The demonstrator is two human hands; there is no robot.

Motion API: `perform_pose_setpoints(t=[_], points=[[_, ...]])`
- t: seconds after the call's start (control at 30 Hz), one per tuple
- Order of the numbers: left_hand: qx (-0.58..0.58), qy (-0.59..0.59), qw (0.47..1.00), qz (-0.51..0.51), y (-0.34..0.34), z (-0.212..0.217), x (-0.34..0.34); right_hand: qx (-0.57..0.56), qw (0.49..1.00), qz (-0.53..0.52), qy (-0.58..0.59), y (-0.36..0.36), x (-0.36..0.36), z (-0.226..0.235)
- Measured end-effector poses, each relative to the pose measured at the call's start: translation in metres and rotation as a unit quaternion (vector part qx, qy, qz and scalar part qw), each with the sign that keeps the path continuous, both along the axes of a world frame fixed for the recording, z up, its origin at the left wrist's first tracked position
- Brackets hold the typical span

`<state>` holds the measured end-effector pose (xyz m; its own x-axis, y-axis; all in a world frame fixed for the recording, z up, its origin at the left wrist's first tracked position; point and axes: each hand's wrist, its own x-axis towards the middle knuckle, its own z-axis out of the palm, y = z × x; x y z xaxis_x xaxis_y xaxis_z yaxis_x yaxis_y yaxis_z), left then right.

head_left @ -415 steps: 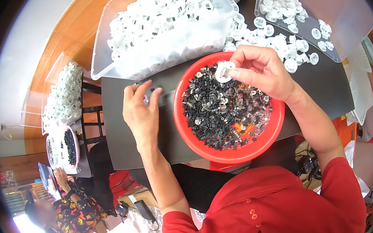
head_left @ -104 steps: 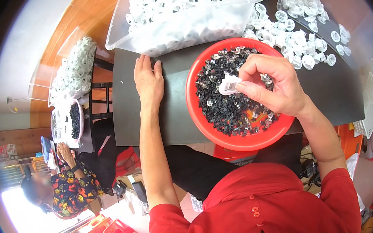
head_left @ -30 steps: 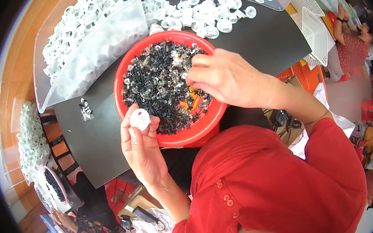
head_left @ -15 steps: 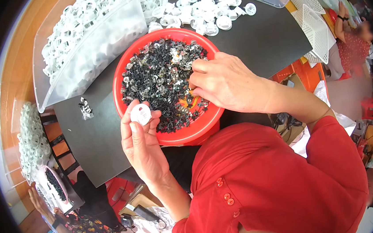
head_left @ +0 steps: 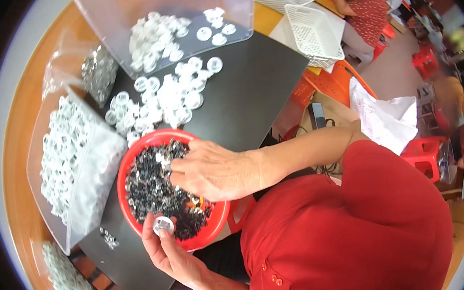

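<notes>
My left hand (head_left: 166, 250) pinches a round white plastic piece (head_left: 163, 225) between thumb and fingers, in front of the basin's near left rim. A red plastic basin (head_left: 129, 217) holds a heap of small black and clear parts (head_left: 149, 177), with a little orange showing low on the right. My right hand (head_left: 212, 169) reaches over the basin's right rim, its bent fingers drawn together at the heap. Its fingertips are partly hidden, so what they grip cannot be made out.
Loose white round pieces (head_left: 172, 97) lie on the dark table (head_left: 239, 105) beyond the basin. A clear bin (head_left: 100, 151) of them stands left; another bin (head_left: 231, 12) stands behind. A few small parts (head_left: 109, 237) lie near the left edge. White baskets (head_left: 316, 38) and a person (head_left: 367, 14) are far right.
The view has swung, so the basin and table appear lower and further left. The white piece has turned in my left hand, showing a different face. My right hand is still at the heap.
</notes>
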<state>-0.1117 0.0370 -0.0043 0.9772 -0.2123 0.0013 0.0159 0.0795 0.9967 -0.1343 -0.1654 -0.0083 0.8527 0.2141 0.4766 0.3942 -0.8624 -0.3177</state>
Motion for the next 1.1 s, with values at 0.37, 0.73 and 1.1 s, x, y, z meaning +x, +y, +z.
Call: perform_pose_setpoints(t=[0.37,0.73,1.1], points=[[0.123,-0.131,0.983,-0.025,-0.032,0.004,-0.004,0.031,0.991,0.047,-0.120,0.002,-0.007,0.035],[0.043,-0.081,0.996,-0.007,-0.035,0.007,-0.003,-0.013,0.993,0.056,-0.105,0.000,-0.005,0.036],[-0.085,0.051,0.994,-0.035,-0.030,0.002,0.002,0.136,0.983,0.060,-0.104,-0.003,0.001,0.024]])
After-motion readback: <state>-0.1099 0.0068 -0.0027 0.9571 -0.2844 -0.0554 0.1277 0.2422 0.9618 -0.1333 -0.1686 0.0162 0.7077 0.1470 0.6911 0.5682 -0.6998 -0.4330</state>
